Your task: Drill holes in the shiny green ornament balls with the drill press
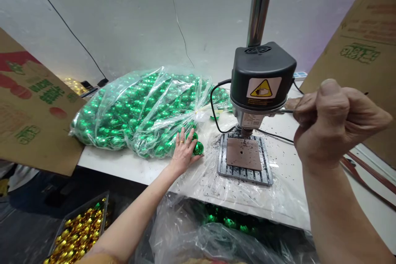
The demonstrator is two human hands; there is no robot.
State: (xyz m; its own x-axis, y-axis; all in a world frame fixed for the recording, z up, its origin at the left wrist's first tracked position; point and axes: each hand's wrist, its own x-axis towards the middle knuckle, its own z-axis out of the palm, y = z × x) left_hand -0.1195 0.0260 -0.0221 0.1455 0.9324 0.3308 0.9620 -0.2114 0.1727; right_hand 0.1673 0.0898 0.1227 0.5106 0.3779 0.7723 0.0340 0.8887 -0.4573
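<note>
My left hand (183, 150) reaches to the mouth of a clear plastic bag (139, 117) full of shiny green balls. Its fingers are spread, resting against a loose green ball (198, 148) beside the bag. On the right, my right hand (331, 126) is closed around the feed handle (287, 111) of a small black bench drill press (262, 76). Under the drill's chuck (246, 131) lies a brown square board (243, 154) with a dark hole, on the slotted metal base (221, 165). No ball sits on the board.
Dark shavings litter the base and the plastic sheet (198, 181) around it. Cardboard flaps (34, 107) rise at left and right. Below the table edge are a crate of gold balls (82, 227) and an opened plastic bag (185, 231) with green balls. A cable (213, 107) loops beside the drill.
</note>
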